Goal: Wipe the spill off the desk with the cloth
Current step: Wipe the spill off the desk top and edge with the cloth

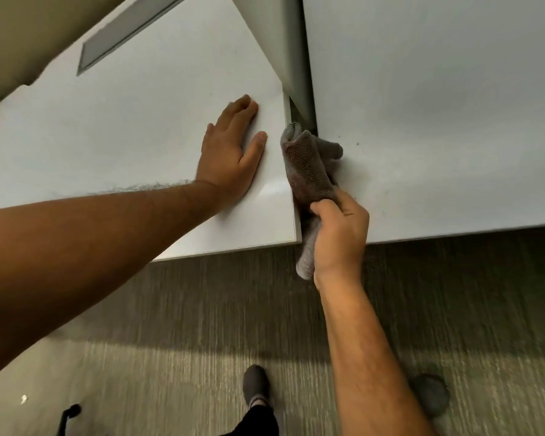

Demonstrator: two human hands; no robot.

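Observation:
Two white desk tops meet at a narrow gap: the left desk (107, 146) and the right desk (438, 121). My right hand (339, 234) grips a grey-brown cloth (309, 165) at its lower part. The cloth lies bunched along the gap, its top end touching the right desk's left edge, its tail hanging below my fist. Small dark specks (357, 143) dot the right desk beside the cloth. My left hand (233, 152) rests flat, palm down, on the left desk near its right edge, holding nothing.
A white divider panel (283, 48) rises between the desks behind the cloth. A grey cable slot (123, 33) sits at the back of the left desk. Below are carpet, my shoes (255, 385), and a dark chair-base part (68, 416) at bottom left.

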